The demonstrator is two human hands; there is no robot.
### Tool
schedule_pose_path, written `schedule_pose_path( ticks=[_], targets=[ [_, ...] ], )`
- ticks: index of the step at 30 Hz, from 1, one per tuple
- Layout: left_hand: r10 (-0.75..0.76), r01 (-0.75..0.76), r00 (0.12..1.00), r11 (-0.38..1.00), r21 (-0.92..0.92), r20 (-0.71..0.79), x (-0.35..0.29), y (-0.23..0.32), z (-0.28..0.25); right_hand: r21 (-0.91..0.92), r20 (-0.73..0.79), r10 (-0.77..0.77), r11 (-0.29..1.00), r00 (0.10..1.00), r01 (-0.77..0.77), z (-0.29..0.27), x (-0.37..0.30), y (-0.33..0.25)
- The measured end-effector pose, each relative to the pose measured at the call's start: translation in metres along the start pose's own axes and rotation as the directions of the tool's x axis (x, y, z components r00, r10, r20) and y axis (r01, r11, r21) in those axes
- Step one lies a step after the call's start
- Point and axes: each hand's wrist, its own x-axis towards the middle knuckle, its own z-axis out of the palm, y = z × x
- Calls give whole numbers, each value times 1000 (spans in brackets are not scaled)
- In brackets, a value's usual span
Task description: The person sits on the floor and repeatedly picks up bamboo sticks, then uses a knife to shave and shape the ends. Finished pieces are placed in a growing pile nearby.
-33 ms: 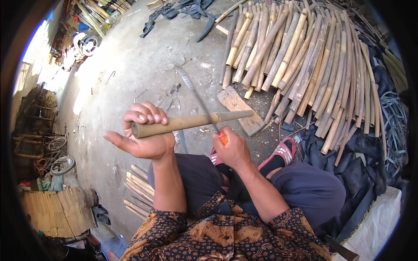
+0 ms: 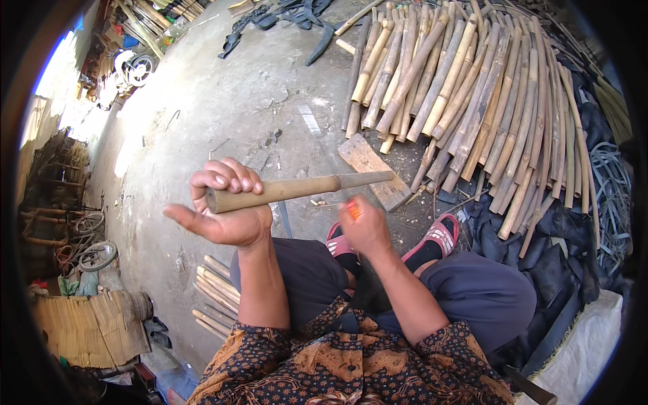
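Note:
A bamboo pole point(image 2: 300, 188) slants across in front of me, its cut, hollow end at the left. My left hand point(image 2: 233, 219) supports it palm up, fingers curled over the top and thumb stretched out. Toward the right, the pole's far end reaches over a small wooden board point(image 2: 364, 162) on the ground; whether it touches cannot be made out. Just below the pole, my right hand point(image 2: 366, 226) is closed round the orange handle point(image 2: 353, 209) of a long, narrow-bladed knife. Motion smears the blade almost out of sight.
A large heap of bamboo poles point(image 2: 466, 88) lies at the far right, beside dark strips point(image 2: 499, 229). More poles point(image 2: 216, 290) lie by my left knee. Dark scraps point(image 2: 277, 20) are at the back. A white sack point(image 2: 580, 344) is at lower right.
My right hand has shifted slightly right, clear of the pole. The knife blade, seen crossing the pole before, is now blurred away. My left hand and the pole have barely moved.

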Motion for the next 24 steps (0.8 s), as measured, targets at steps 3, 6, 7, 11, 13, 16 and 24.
schedule_pose_path(
  ticks=[3, 6, 7, 11, 13, 16, 24],
  targets=[
    [-12, 16, 998, 999, 51, -67, 0, 0, -5, -158, -50, 184, 969, 982, -190, -7, 1, -8],
    [-56, 61, 995, 996, 64, -80, 1, 1, -7, -132, -28, 71, 988, 997, -74, -6, -5, -15],
    [-80, 83, 995, 996, 44, -56, 2, 3, -6, -91, 19, 20, 996, 1000, -18, -5, -2, -17],
    [-164, 164, 986, 986, -32, -10, 5, 7, -2, -111, -35, 138, 984, 990, -141, -13, 7, -17],
    [-173, 179, 961, 984, 5, -217, 4, 8, -1, -173, -106, 240, 951, 965, -255, -18, 8, -20],
    [-223, 220, 948, 975, -41, -227, 4, 5, -3, -140, 27, 46, 989, 999, -42, -16, 2, -28],
    [26, -25, 998, 1000, 7, -57, 3, -9, -20, -290, -160, 286, 902, 945, -321, -15, 19, 87]
  ],
)
